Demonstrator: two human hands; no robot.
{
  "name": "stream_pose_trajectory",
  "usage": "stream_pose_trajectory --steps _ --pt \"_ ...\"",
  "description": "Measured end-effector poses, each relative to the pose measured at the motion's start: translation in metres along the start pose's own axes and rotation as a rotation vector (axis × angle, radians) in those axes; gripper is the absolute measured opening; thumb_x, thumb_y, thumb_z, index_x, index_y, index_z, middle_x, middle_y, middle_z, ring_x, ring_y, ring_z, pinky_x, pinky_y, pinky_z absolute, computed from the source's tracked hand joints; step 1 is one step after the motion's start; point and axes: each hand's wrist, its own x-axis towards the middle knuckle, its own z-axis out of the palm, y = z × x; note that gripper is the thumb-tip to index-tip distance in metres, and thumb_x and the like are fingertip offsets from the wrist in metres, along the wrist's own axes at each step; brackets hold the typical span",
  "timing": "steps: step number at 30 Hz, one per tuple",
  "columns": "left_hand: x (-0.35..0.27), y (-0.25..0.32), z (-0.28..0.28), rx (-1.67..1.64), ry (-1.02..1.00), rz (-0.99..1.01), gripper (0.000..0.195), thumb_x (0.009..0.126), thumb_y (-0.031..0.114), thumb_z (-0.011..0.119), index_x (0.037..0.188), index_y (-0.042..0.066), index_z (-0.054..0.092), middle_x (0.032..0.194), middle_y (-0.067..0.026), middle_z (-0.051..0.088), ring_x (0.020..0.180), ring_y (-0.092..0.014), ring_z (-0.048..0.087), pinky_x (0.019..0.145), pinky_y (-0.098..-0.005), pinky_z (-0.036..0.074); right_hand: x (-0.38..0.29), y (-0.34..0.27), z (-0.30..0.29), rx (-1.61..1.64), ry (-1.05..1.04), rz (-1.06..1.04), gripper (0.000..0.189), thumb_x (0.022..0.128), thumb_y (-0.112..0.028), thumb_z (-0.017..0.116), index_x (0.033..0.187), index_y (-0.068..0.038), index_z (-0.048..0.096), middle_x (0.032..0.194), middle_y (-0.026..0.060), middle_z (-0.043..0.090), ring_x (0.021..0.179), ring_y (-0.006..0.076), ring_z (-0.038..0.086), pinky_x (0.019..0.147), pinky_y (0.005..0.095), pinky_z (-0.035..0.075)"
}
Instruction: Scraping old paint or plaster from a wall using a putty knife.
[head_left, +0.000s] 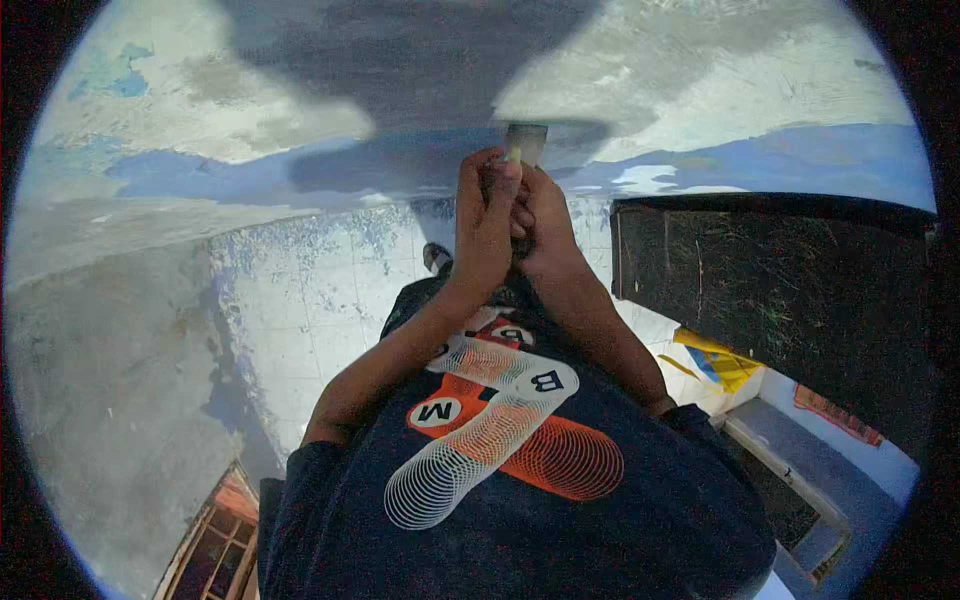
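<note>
My left hand (484, 210) and my right hand (549, 214) are raised together in front of my chest, touching, with their fingers curled. Between them they grip a flat-bladed tool (529, 141), perhaps a scraper, whose grey-brown blade points towards the painted wall (420, 161). A small yellow-green part shows at my left thumb tip. The fingers hide most of the handle, and the blade is slightly blurred. Whether the blade touches the wall cannot be told. The wall has pale, grey and blue patches, and a broad shadow lies over it.
A dark, scratched panel or box (765, 277) stands at the right. Beside it lies a yellow and blue sheet (720, 360). Worn white tiled floor (322, 285) lies below, with a shoe (436, 259) on it. A grey wall (120, 390) and a wood-framed window (217, 551) are at left.
</note>
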Motion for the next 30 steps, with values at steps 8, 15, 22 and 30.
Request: stream_pose_trajectory --steps 8,15,22,30 --pt "0.002 -0.001 0.0 0.013 -0.029 -0.101 0.043 0.092 0.04 0.045 0.115 0.004 0.043 0.088 -0.006 0.05 0.068 -0.008 0.049 0.056 -0.0191 0.04 0.002 -0.003 0.002 -0.133 0.112 -0.056 0.023 0.09 -0.02 0.043 0.071 -0.009 0.049 0.053 -0.0015 0.04 0.041 0.0095 0.036 0.037 0.0256 0.029" --pt "0.001 0.006 0.012 -0.015 0.192 -0.013 0.043 0.09 0.043 0.047 0.113 0.006 0.047 0.102 -0.0066 0.05 0.093 -0.014 0.048 0.083 -0.0271 0.038 0.009 0.001 0.01 -0.211 0.123 -0.136 0.023 0.089 -0.02 0.047 0.071 -0.006 0.052 0.056 0.0003 0.044 0.046 0.0099 0.042 0.041 0.0266 0.031" --pt "0.011 0.005 0.01 0.126 0.085 0.187 0.04 0.089 0.037 0.052 0.107 0.001 0.048 0.092 -0.0072 0.05 0.072 -0.01 0.044 0.063 -0.0218 0.037 0.025 0.0 -0.001 -0.68 0.232 -0.299 0.025 0.088 -0.024 0.05 0.071 -0.006 0.054 0.057 0.0008 0.046 0.044 0.0085 0.039 0.041 0.0261 0.031" --pt "0.015 -0.012 0.008 0.069 0.062 0.137 0.029 0.09 0.03 0.052 0.103 0.004 0.049 0.093 -0.008 0.052 0.08 -0.017 0.05 0.072 -0.0287 0.04 0.026 0.008 -0.015 -0.361 0.165 -0.163 0.027 0.088 -0.026 0.047 0.079 -0.003 0.057 0.069 0.0057 0.057 0.052 0.0139 0.05 0.045 0.0316 0.038"
